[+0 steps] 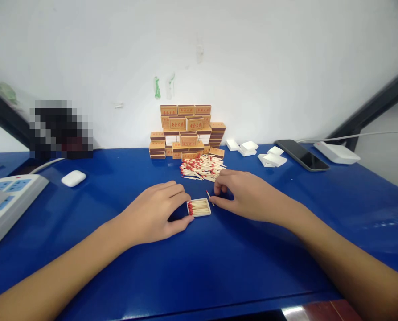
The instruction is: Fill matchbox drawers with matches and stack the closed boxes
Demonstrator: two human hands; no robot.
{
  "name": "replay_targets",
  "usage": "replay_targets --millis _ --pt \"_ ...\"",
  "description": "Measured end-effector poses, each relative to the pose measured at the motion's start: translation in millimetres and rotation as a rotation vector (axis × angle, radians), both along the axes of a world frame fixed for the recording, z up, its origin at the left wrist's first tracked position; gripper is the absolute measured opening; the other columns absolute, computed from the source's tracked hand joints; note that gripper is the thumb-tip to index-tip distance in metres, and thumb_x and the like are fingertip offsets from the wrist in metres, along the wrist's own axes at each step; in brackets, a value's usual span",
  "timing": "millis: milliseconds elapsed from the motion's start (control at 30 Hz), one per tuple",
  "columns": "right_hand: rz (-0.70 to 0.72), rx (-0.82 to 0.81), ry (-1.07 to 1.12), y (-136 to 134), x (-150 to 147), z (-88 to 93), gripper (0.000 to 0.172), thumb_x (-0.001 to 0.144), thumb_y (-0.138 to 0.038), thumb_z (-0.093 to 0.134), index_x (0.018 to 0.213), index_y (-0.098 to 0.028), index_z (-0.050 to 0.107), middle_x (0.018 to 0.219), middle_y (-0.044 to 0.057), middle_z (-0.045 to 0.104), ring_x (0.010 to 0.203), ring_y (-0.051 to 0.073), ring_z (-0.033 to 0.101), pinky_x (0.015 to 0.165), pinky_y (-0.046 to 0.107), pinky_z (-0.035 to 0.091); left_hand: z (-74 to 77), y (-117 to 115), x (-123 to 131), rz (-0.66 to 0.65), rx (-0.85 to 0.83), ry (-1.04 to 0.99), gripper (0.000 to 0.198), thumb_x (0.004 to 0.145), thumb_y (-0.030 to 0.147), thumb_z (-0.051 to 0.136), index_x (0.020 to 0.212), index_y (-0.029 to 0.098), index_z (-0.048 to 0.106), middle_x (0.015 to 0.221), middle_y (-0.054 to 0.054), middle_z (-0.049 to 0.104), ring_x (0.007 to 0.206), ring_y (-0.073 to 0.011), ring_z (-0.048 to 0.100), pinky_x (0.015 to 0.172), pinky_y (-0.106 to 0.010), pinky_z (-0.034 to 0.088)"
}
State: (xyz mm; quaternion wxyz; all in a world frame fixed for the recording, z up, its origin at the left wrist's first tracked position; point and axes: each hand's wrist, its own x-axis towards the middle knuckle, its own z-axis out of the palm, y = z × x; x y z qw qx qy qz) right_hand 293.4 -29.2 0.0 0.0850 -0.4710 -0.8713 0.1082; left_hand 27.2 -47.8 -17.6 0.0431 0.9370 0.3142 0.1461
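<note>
A small open match tray filled with red-tipped matches lies on the blue table. My left hand curls round the tray's left end, thumb and fingers against it. My right hand rests just right of the tray and pinches a single match that points toward the tray. A loose heap of matches lies behind the hands. Beyond it a stack of orange matchboxes leans at the white wall.
Several white inner trays lie at the back right, beside a black phone and a white box with a cable. A white earbud case and a power strip sit at the left.
</note>
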Motion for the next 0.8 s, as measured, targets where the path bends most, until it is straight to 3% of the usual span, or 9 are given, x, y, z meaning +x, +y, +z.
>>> replay_targets --millis 200,467,800 --pt "-0.041 -0.081 0.023 -3.8 -4.3 -2.7 0.005 0.089 -0.022 0.065 0.085 -0.021 0.065 0.091 0.006 0.071 0.076 0.019 0.061 0.066 0.032 0.040 -0.3 0.5 -1.1 0.005 -0.002 0.003 0.024 0.100 0.037 0.062 0.112 0.017 0.069 0.099 -0.007 0.070 0.093 -0.0242 0.066 0.083 -0.038 0.055" --pt "-0.059 -0.130 0.009 -4.3 -1.8 -4.4 0.011 0.091 -0.022 0.063 0.080 -0.021 0.064 0.086 0.004 0.069 0.071 0.018 0.059 0.064 0.032 0.039 -0.8 1.2 -1.1 0.012 0.001 0.003 0.025 0.100 0.037 0.063 0.112 0.016 0.069 0.099 -0.007 0.070 0.093 -0.0243 0.066 0.082 -0.038 0.055" --pt "0.168 -0.011 0.122 -5.0 -5.6 -3.4 0.006 0.101 -0.022 0.059 0.097 -0.019 0.062 0.103 0.005 0.065 0.077 0.015 0.060 0.068 0.029 0.043 -0.1 2.0 -0.6 0.005 -0.003 0.000 0.025 0.100 0.036 0.064 0.112 0.015 0.070 0.098 -0.007 0.070 0.093 -0.0243 0.066 0.083 -0.039 0.055"
